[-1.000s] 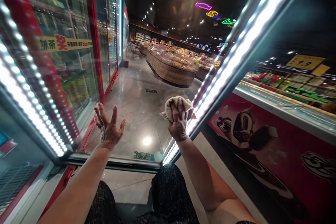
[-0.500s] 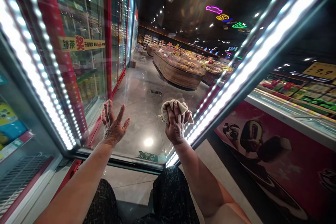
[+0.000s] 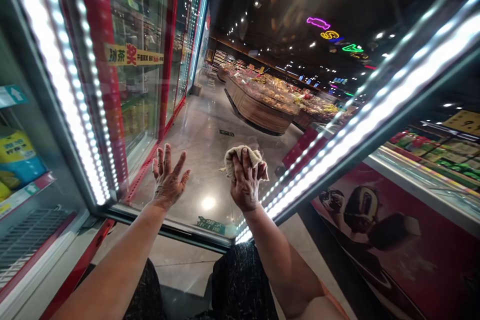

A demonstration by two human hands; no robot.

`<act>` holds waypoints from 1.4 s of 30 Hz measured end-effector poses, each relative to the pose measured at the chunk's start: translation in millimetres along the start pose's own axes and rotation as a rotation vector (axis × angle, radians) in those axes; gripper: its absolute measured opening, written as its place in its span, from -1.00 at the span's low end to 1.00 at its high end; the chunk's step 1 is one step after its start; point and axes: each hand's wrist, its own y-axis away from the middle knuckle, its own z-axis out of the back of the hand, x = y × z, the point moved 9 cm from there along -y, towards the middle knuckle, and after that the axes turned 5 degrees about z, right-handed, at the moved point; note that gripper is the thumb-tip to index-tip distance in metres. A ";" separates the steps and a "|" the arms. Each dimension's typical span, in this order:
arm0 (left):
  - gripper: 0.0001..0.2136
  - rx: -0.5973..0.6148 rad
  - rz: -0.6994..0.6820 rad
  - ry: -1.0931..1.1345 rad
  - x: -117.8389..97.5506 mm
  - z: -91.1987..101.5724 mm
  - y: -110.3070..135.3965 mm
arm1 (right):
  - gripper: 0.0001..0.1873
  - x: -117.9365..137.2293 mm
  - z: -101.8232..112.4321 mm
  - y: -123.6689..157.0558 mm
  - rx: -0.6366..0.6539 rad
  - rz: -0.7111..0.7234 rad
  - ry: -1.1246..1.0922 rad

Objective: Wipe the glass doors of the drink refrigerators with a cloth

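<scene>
A glass door (image 3: pixel 202 200) with bright LED strips along both sides stands open in front of me. My right hand (image 3: pixel 245 187) presses a bunched beige cloth (image 3: pixel 240 155) against the lower part of the pane, its fingers over the folds. To the left, my left hand (image 3: pixel 168 182) has its fingers spread and rests at the glass with nothing in it. A green sticker (image 3: pixel 212 225) is on the pane near the bottom frame. Both my knees are below the door's lower edge.
On the left are cooler shelves with yellow-and-blue packs (image 3: pixel 18 152) and a wire rack (image 3: pixel 33 242). A chest freezer (image 3: pixel 375 240) with ice cream pictures stands at the right. Through the glass I see red-framed coolers (image 3: pixel 168 60) and a wooden display island (image 3: pixel 258 105).
The cloth and my right hand have shifted slightly left on the glass. My left hand sits a little further right in view. The whole view has turned slightly.
</scene>
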 end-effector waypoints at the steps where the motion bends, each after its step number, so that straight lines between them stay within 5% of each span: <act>1: -0.29 -0.002 0.007 0.005 0.3 -0.7 0.7 | -0.30 6.6 -4.9 4.9 0.014 0.034 -0.006; 6: -0.28 -0.009 0.038 0.017 0.4 -4.0 2.2 | -0.32 32.2 -23.1 29.2 0.103 0.191 -0.037; 13: -0.24 -0.087 -0.014 -0.020 -4.8 -3.3 3.0 | -0.30 25.2 -17.8 7.2 0.038 0.057 -0.006; 21: -0.34 -0.161 -0.006 0.016 -5.4 -12.5 4.7 | -0.37 59.7 -37.7 22.5 0.066 0.215 -0.055; 27: -0.51 -0.140 0.094 0.019 8.8 -10.2 -4.0 | -0.33 53.5 -34.9 -11.4 0.044 0.061 -0.032; 34: -0.60 -0.235 0.019 0.055 19.7 6.9 -6.3 | -0.25 87.2 -59.8 10.7 0.097 0.253 -0.051; 42: -0.55 -0.190 0.061 0.015 46.4 15.1 1.0 | -0.33 93.7 -62.9 -20.8 0.099 0.151 -0.043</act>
